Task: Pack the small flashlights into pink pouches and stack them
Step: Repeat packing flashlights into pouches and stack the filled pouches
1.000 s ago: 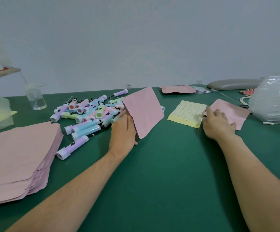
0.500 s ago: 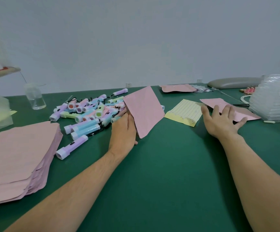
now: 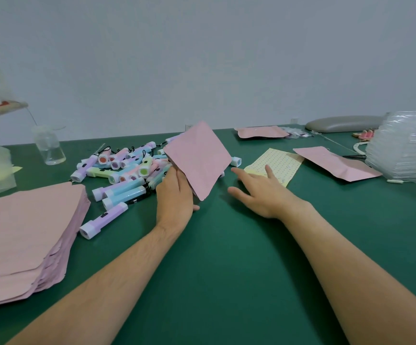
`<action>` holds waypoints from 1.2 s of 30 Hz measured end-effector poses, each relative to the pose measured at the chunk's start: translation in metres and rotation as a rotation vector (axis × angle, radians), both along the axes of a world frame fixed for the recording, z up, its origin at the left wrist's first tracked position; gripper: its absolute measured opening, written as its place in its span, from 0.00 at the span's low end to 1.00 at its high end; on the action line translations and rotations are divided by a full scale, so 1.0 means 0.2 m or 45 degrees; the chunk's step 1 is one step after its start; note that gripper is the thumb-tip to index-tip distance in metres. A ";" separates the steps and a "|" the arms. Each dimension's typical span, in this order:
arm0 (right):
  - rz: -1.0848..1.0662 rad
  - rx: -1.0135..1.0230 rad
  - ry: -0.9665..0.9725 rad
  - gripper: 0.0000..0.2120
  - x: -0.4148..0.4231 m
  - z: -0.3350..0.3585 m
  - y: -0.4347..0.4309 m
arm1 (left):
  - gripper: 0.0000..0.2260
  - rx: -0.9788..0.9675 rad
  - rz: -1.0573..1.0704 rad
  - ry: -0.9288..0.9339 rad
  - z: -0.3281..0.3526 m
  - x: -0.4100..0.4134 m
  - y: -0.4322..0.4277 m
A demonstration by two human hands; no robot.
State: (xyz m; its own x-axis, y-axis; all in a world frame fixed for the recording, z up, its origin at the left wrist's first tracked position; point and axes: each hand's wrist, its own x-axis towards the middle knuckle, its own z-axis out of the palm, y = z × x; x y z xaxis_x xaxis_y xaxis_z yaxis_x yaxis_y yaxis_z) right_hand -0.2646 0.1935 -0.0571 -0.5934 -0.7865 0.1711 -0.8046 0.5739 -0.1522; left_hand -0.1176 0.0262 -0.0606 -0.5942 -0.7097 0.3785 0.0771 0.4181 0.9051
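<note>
Gripping the lower edge of a pink pouch [image 3: 199,158], the left hand [image 3: 175,195] is seen with thumb and fingers curled round it, and the pouch is held tilted, clear of the desk [image 3: 226,282]. The right hand [image 3: 259,192] is kept apart from the left, just to the right of it. Its fingers are spread and straight, its palm is turned down and nothing is held. Whether it touches the desk cannot be told. Its fingertips lie at the near edge of a yellow dotted sheet [image 3: 279,160].

A pile of small flashlights [image 3: 127,165] in purple, blue, pink and green is found directly behind and left of the left hand, partly hidden by the raised pouch. One purple flashlight [image 3: 103,220] lies alone, nearer than the pile and left of the left wrist. Farther left, a stack of pink pouches [image 3: 22,232] is laid flat.

Beyond and to the right of the right hand, a second pink pouch [image 3: 336,165] lies on the desk. Past it, a heap of clear plastic trays [image 3: 406,148] is stacked. A glass bottle [image 3: 49,149] stands far behind the left hand.
</note>
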 end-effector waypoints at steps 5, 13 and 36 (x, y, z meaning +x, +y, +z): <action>0.000 -0.143 0.072 0.26 -0.04 0.03 0.06 | 0.13 0.015 -0.023 0.003 0.00 0.00 0.01; -0.030 -0.041 -0.102 0.29 -0.07 0.01 0.10 | 0.12 -0.029 -0.017 0.003 0.00 0.00 0.01; 0.230 -0.816 -0.348 0.22 0.32 0.10 -0.12 | 0.08 -0.761 -0.075 -0.062 0.01 0.04 0.06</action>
State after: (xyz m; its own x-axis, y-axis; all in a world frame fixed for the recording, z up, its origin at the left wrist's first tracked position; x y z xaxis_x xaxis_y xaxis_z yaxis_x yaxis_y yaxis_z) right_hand -0.2002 0.1686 -0.0380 -0.5508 -0.6713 0.4959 -0.7637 0.1656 -0.6240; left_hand -0.1093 0.0382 -0.0578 -0.6529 -0.3475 0.6730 0.0798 0.8520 0.5174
